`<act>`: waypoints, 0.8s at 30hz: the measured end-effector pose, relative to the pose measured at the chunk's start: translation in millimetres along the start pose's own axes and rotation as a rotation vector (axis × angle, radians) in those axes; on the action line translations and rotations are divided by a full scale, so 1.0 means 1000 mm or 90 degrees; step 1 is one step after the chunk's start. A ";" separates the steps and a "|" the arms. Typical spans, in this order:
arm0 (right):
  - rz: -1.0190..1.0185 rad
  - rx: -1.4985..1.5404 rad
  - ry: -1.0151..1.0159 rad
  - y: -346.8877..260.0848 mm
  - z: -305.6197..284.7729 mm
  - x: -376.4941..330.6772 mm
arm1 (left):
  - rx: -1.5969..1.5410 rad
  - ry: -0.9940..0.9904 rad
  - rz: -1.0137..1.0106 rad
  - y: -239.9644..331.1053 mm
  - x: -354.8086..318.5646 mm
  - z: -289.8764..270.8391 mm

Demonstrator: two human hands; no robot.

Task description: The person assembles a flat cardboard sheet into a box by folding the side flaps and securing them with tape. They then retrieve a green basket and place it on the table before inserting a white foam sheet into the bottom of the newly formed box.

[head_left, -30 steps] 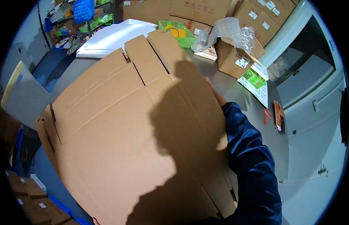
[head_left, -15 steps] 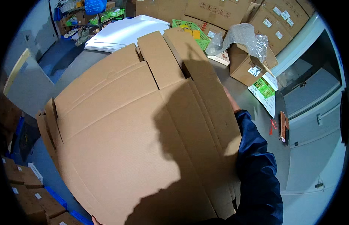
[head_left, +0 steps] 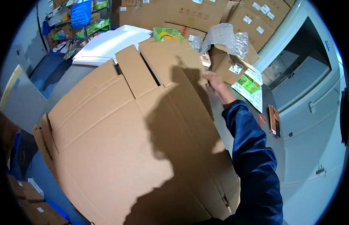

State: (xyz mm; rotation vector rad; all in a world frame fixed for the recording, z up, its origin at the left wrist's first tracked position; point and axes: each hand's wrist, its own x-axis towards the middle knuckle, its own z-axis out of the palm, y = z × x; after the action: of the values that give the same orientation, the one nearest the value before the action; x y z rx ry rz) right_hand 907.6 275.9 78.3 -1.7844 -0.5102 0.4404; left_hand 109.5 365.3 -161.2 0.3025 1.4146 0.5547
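A large flattened cardboard box [head_left: 103, 146] fills the middle of the head view, tilted, its slotted flaps pointing to the far side. My right hand [head_left: 216, 85] is at the far right edge of the box, its fingers closed on the edge of a flap. The dark blue sleeve of my right arm runs along the box's right side. Only a trace of my left hand [head_left: 92, 223] shows at the lower picture edge, by the box's near left edge; its fingers are hidden. A shadow covers much of the cardboard's right half.
Behind the box on the grey table [head_left: 274, 150] are white sheets [head_left: 110, 43], a green basket [head_left: 159, 33] with yellow tape, and an open carton [head_left: 229, 69] with bubble wrap [head_left: 225, 37]. A brown case [head_left: 272, 119] lies right. Cartons [head_left: 32, 191] stand at lower left.
My right hand has come out from behind the box's right side and moved to the far edge of a flap. The view has shifted, and less of my left hand shows.
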 end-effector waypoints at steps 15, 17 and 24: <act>-0.167 0.350 0.592 -0.042 -0.429 -0.283 | 0.118 -0.059 0.052 0.043 -0.021 0.072; -0.110 0.398 0.705 -0.011 -0.452 -0.323 | 0.137 -0.061 0.068 0.051 -0.031 0.089; -0.021 0.350 0.759 0.107 -0.477 -0.444 | 0.174 -0.051 0.105 0.061 -0.044 0.113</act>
State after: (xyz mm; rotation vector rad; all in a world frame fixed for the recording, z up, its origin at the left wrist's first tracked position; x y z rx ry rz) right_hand 807.2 -376.0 114.4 -1.2059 0.3988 -0.4916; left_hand 206.8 407.1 -76.1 0.6570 1.3960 0.4770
